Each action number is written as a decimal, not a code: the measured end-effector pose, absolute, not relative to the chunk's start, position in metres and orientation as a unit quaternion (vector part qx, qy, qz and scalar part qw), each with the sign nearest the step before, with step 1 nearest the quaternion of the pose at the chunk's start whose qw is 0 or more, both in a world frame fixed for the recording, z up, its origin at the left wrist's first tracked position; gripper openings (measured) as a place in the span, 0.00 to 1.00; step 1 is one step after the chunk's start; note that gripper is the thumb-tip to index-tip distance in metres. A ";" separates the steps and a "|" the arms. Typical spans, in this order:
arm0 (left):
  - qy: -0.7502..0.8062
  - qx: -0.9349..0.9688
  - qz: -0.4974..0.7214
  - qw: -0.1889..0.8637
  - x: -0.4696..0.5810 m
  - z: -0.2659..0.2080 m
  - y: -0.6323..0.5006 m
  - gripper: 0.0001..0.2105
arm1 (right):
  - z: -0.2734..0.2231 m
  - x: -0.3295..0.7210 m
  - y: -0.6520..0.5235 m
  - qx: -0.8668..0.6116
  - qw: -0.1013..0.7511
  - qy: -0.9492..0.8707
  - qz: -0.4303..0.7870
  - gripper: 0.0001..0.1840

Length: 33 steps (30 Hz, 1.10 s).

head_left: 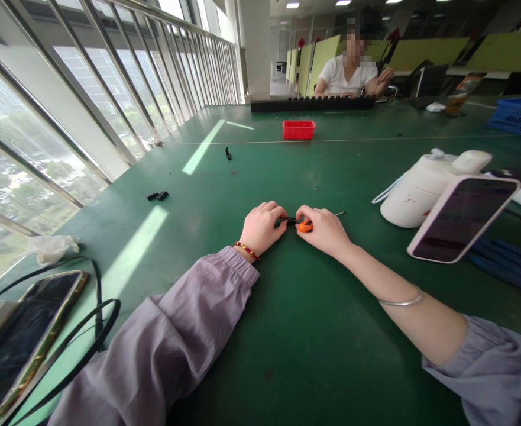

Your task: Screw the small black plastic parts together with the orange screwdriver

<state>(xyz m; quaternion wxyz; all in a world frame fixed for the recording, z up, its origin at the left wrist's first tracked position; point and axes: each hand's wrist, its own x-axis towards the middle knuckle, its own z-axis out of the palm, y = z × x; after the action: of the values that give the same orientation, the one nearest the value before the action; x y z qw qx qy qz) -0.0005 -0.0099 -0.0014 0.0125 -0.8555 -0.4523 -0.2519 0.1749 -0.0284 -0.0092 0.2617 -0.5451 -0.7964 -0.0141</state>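
Observation:
My left hand [265, 223] pinches a small black part [290, 219] over the middle of the green table. My right hand [324, 229] is closed round an orange-handled screwdriver [305, 226]; its thin metal shaft sticks out beyond the fingers to the right. The right fingertips also meet the right end of the black part, between the two hands. Fingers cover most of that part, so its exact kind cannot be made out. Two small black pieces [157, 196] lie to the left, and another small black piece [227, 154] lies farther off.
A red bin [298, 130] and a long black rack [313, 105] stand toward the back. On the right are a white bottle [413, 192], a propped phone [464, 219] and a blue basket [520, 115]. A tablet-like device [25, 337] and black cable lie left. Across sits a person [349, 77].

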 end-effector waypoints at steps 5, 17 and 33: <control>-0.455 -0.852 -0.259 0.006 0.000 -0.002 -0.009 0.05 | -0.009 0.175 -0.028 -0.555 0.274 -0.786 -0.008 0.11; -0.467 -0.808 -0.343 -0.104 -0.004 -0.005 -0.004 0.06 | -0.011 0.188 -0.017 -0.534 0.263 -0.803 0.034 0.07; -0.395 -0.863 -0.290 -0.124 -0.006 -0.008 0.002 0.06 | -0.009 0.187 -0.012 -0.541 0.257 -0.800 0.043 0.07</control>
<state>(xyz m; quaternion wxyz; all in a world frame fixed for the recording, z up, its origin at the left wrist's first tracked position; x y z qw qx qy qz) -0.0065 0.0021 -0.0076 -0.1245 -0.8627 -0.3950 -0.2902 0.1867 -0.0123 -0.0090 0.2571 -0.5410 -0.7996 0.0426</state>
